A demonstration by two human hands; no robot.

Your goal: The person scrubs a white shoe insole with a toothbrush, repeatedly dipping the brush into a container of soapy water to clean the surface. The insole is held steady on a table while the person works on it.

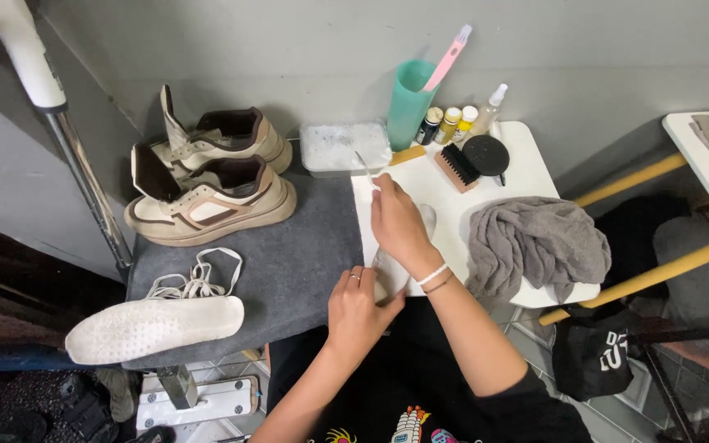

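I'm mid-scrub: my left hand (360, 310) pins the insole (404, 261) at the desk's (527, 164) front edge, my right hand (400, 226) clenched around a toothbrush (366, 168); next, I judge, short firm strokes.

Small white table (535, 164), its left half under a dark grey felt mat (289, 254). On the mat: a pair of beige-and-brown sneakers (211, 197) at the far left, loose white laces (194, 279) and a white perforated insole (153, 328) nearer. Right of the mat: a crumpled grey towel (535, 246), a wooden black-bristled brush (458, 168), a teal plastic cup (409, 102).
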